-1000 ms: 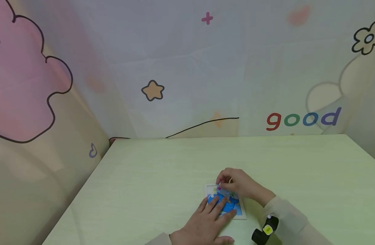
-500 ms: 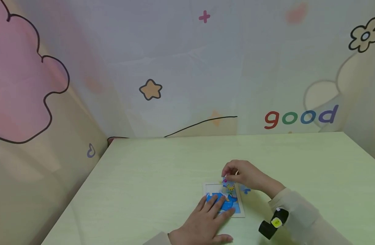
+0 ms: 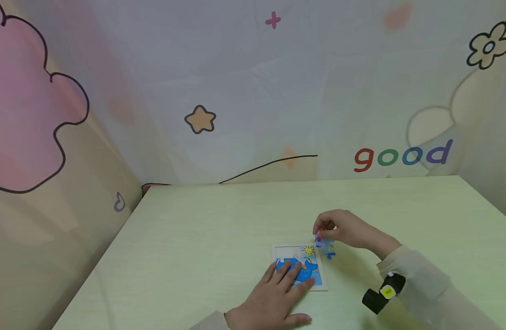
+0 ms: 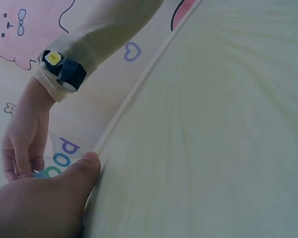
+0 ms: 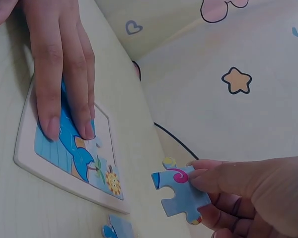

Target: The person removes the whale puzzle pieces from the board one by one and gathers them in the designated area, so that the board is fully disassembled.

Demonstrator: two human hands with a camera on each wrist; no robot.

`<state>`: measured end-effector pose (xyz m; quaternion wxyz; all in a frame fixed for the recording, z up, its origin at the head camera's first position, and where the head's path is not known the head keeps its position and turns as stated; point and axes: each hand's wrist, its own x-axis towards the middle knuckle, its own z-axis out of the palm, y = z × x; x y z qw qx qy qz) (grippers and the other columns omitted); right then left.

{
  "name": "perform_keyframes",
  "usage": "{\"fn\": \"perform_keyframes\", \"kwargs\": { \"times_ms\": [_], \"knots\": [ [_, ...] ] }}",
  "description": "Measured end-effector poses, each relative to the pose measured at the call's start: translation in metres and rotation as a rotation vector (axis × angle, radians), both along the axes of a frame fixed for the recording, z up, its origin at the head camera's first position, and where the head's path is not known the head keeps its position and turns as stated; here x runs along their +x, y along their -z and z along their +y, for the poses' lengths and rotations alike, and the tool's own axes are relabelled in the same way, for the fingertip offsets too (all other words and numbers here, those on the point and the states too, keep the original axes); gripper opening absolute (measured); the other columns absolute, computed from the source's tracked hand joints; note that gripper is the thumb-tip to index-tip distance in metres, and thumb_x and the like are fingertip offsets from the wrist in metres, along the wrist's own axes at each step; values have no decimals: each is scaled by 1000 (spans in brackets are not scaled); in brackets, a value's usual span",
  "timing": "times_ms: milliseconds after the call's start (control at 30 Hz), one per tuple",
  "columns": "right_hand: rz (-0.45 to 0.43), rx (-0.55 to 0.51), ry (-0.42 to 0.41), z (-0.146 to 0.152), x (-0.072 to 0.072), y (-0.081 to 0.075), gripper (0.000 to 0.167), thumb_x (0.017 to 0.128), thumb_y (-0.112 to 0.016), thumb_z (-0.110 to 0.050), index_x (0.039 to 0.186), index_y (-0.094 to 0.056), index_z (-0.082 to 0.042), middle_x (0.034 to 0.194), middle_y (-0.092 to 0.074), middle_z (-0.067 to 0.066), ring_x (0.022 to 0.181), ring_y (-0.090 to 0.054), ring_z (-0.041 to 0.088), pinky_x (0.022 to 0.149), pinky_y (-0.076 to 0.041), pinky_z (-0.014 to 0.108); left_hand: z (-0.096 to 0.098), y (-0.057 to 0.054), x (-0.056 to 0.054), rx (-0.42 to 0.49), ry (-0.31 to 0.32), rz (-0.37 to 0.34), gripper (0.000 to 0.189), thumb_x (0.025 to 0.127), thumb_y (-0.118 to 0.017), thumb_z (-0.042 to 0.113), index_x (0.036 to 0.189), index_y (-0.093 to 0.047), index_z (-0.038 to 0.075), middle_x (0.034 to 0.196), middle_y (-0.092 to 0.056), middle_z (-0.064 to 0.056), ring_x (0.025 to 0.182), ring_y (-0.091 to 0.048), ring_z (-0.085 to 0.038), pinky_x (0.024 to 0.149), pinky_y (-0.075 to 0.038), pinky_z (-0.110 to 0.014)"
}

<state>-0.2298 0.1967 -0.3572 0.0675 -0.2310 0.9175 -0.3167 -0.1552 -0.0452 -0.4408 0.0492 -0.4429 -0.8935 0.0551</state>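
Observation:
A whale jigsaw puzzle [image 3: 304, 273] lies in a white frame tray [image 3: 324, 285] in the head view. My left hand [image 3: 273, 293] rests on it with fingers spread, covering its lower left part. A piece with a yellow sun [image 5: 113, 182] sits in one corner of the tray. Just past the tray's upper right, my right hand [image 3: 345, 229] pinches a light-blue puzzle piece [image 5: 176, 198] with a pink swirl between thumb and fingers, raised off the table. Below it, another loose blue piece [image 5: 121, 227] lies beside the tray. The left wrist view shows only the left hand's thumb side [image 4: 54, 191].
The pale green table [image 3: 207, 238] stretches around the tray. Behind it stands a cloth backdrop [image 3: 244, 101] with printed shapes and the word "good". A black wrist camera [image 3: 382, 293] is strapped on the right sleeve.
My right hand has lifted the swirl piece off the tray's upper part and carried it right, past the frame. The sun piece and a loose blue piece now show. The left hand stays put.

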Motion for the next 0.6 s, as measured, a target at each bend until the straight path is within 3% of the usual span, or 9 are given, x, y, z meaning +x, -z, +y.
{"fn": "perform_keyframes", "kwargs": {
  "times_ms": [300,600],
  "knots": [
    [-54,20,29,15,-2,2,5,88,-66,-6,92,-68,-6,86,-66,-1,78,-54,13,71,-49,23,-1,1,-1,18,6,13,66,97,-24,64,153,-25,28,159,-27,-7,147,-26,-26,115,-29,-47],
    [-31,53,38,27,-2,7,3,86,-69,-7,90,-69,-7,84,-65,-1,77,-51,13,70,-48,24,-1,1,0,31,8,2,66,97,-24,63,153,-26,28,159,-26,-8,147,-25,-27,114,-30,-48]
  ]
}}
